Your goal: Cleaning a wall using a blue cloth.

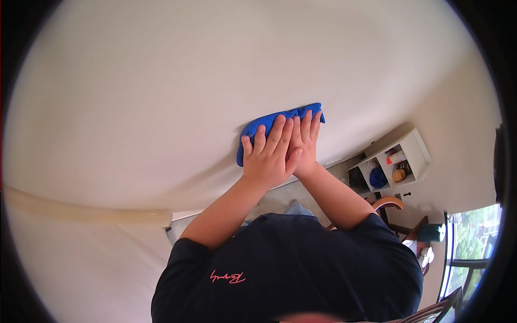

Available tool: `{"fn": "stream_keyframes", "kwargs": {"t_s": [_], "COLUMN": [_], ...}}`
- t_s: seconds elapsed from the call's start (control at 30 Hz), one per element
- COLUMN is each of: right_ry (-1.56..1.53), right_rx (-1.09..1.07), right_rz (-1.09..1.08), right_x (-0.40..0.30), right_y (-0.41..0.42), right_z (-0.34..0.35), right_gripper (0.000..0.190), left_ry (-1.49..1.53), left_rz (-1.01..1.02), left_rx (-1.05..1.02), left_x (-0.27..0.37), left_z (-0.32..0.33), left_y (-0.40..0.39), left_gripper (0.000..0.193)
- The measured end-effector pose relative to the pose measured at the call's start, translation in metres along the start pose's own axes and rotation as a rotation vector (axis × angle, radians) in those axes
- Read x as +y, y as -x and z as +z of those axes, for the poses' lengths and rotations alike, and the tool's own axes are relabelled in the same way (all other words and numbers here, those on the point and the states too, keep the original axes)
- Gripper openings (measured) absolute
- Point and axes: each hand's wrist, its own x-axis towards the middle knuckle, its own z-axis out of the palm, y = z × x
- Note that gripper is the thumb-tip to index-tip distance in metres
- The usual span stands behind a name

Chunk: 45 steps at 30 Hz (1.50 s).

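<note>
A folded blue cloth lies flat against the pale wall in front of me. My left hand presses on its left and middle part, fingers spread and palm down. Beside it my right hand holds down the cloth's right end, its fingers pointing up the wall. The left hand overlaps part of the right, with the left thumb lying across the base of the right hand. Part of the cloth is hidden under both palms.
At right a white cubby shelf holds a blue bundle and several containers. Below it are a curved wooden chair part, a dark green cylinder and a window. A beige ledge runs along the left.
</note>
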Motion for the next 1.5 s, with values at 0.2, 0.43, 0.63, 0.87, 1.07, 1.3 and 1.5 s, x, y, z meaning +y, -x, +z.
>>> {"fn": "stream_keyframes", "kwargs": {"t_s": [0.2, 0.43, 0.63, 0.87, 1.07, 1.3, 1.5], "right_ry": [-0.091, -0.17, -0.122, -0.194, -0.247, -0.092, -0.105], "right_rx": [-0.009, 0.17, 0.006, 0.106, 0.004, 0.098, 0.123], "right_rz": [0.006, -0.059, -0.09, -0.124, -0.121, -0.236, -0.199], "right_x": [0.023, 0.053, 0.067, 0.052, 0.061, 0.04, 0.043], "right_y": [0.018, 0.007, 0.028, -0.007, 0.035, 0.002, 0.017], "right_z": [-0.008, -0.009, -0.001, -0.006, 0.012, 0.0, 0.015], "right_gripper": [0.063, 0.066, 0.062, 0.069, 0.061, 0.067, 0.071], "left_ry": [-0.01, -0.013, -0.033, 0.101, 0.034, 0.081, 0.014], "left_rz": [-0.061, -0.165, -0.196, -0.205, -0.148, -0.1, -0.04], "left_rx": [-0.009, 0.07, 0.055, 0.14, 0.048, 0.061, 0.065], "left_x": [0.024, 0.046, 0.058, 0.043, 0.04, 0.031, 0.028], "left_z": [0.019, 0.03, 0.051, 0.031, 0.042, 0.02, 0.027], "left_y": [0.006, -0.009, 0.007, -0.012, 0.012, -0.006, -0.001], "left_gripper": [0.06, 0.062, 0.067, 0.063, 0.062, 0.058, 0.058]}}
